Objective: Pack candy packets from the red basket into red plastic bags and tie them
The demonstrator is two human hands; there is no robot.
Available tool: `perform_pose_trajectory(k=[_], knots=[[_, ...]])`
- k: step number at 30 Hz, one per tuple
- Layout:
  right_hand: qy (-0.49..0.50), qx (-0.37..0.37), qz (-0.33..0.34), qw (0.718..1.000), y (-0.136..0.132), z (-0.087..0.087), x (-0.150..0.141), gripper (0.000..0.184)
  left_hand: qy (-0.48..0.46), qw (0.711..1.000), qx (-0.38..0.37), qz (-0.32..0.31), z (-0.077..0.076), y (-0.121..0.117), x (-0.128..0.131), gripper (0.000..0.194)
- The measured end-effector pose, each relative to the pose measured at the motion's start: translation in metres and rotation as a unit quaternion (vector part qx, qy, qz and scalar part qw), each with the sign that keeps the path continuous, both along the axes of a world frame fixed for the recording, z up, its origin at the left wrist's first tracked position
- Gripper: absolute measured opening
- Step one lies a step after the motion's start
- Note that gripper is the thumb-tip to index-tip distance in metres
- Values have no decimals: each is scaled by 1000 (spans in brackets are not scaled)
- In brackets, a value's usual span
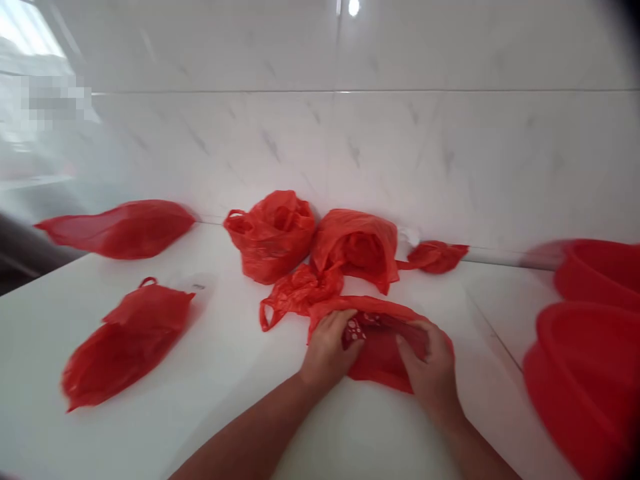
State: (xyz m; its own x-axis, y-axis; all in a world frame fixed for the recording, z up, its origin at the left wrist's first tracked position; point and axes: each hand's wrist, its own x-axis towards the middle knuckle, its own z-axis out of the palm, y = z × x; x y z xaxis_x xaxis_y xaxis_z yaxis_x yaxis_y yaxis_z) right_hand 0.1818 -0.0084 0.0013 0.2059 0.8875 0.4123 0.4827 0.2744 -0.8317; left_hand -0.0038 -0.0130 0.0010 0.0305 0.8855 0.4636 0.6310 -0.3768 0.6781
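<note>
Both my hands rest on a red plastic bag (385, 363) lying on the white counter (225, 393) in front of me. My left hand (327, 350) grips the bag's left side, fingers curled over a dark red cloth with white dots (356, 328) that shows at the bag's mouth. My right hand (427, 367) presses on the bag's right side with fingers bent into the plastic.
Several more red plastic bags lie about: two at the left (125, 333) (120, 228), two bulging ones at the back (273, 233) (357, 247), a crumpled one (295, 293), a small one (435, 257). Two red basins (585, 380) (600, 267) stand at the right. A white tiled wall (350, 147) rises behind.
</note>
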Motion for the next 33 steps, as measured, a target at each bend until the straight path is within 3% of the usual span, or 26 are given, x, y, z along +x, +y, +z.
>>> perform_pose_trajectory(k=[10,15,22,28,33], knots=[[64,16,3,998,1,6,1,25,-19,999,6,-35,0,3,0,46],[67,11,13,998,2,5,1,27,-19,1000,15,-10,-1,4,-1,44],[73,10,41,996,2,6,2,23,-83,992,92,26,6,4,-12,27],[53,17,68,996,-1,9,1,22,-18,987,132,95,10,8,-24,20],[27,19,75,997,0,6,1,25,-36,989,74,125,7,15,-26,33]])
